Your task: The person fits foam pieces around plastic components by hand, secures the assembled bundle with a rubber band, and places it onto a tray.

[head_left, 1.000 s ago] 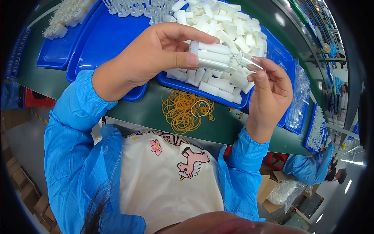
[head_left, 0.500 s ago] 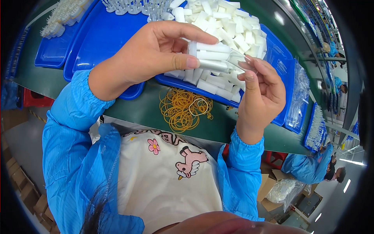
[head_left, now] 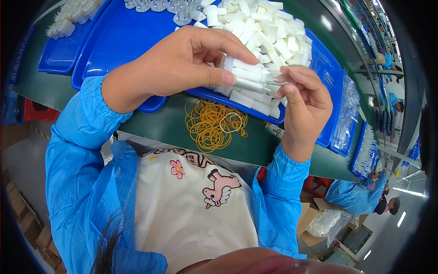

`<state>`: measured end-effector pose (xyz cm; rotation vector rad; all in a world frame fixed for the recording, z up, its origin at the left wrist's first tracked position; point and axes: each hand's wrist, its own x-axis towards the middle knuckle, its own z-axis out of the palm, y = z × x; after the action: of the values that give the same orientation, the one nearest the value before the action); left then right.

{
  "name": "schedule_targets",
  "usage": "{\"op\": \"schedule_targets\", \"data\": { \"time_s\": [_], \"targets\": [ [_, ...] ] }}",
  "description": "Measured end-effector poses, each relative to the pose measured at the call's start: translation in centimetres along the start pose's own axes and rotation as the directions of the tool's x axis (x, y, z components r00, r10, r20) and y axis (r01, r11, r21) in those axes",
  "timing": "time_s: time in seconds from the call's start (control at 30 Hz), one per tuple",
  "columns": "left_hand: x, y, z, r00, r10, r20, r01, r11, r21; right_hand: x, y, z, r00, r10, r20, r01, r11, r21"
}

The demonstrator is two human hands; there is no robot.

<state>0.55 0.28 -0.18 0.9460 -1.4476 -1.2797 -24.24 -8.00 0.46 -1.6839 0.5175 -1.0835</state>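
L grip pinching wht. roll bundle, R grip pinching clr. pc., now closer to bundle.

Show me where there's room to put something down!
Bare green tabletop lies between the yellow bands and the near corner of the blue tray. That tray is bare too, between the left hand and the clear plastic pieces. It's crowded where white blocks are heaped.
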Motion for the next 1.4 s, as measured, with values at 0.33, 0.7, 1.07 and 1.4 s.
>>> {"op": "schedule_targets", "data": {
  "time_s": [0.33, 0.7, 1.07, 1.4],
  "targets": [
    [-0.3, -0.7, 0.2, 0.995, 0.089, -0.035, -0.092, 0.992, -0.081, -0.4, 1.0, 1.8, 0.998, 0.032, -0.058, -0.027, 0.995, 0.101],
    [0.0, -1.1, 0.4, 0.982, 0.160, -0.101, -0.177, 0.967, -0.183, -0.3, 1.6, 6.5, 0.953, 0.043, -0.300, 0.050, 0.954, 0.296],
    [0.1, -1.0, 0.4, 0.980, 0.177, -0.093, -0.188, 0.974, -0.124, -0.6, 1.1, 8.2, 0.984, -0.020, -0.179, 0.075, 0.949, 0.308],
    [0.1, -0.9, 0.5, 0.982, 0.172, -0.079, -0.182, 0.974, -0.134, -1.1, 1.0, 8.8, 0.982, -0.005, -0.189, 0.079, 0.919, 0.386]
  ]
}}
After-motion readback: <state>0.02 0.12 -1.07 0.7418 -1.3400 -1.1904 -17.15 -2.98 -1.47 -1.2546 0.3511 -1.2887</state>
